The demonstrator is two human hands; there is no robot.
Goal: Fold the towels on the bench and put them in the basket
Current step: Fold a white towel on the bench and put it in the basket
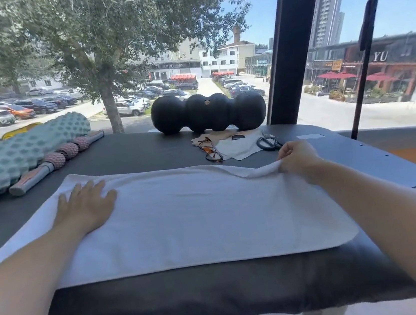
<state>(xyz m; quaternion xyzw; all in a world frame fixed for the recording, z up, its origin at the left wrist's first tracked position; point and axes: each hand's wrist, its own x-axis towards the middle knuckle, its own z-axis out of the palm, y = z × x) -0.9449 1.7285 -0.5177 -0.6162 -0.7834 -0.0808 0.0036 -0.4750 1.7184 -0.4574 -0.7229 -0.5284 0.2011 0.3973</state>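
Note:
A white towel (188, 217) lies spread flat across the dark padded bench (166, 298). My left hand (87, 203) rests flat on the towel's far left part, fingers apart, pressing it down. My right hand (297, 159) pinches the towel's far right corner, which is lifted slightly off the bench. No basket is in view.
Behind the towel lie a teal foam roller (18, 154), a pink and grey massage stick (58, 160), a black peanut-shaped roller (208, 112), glasses (210, 151), black scissors (268, 142) and a small cloth (240, 148). A large window with a black pillar (289, 42) stands right behind the bench.

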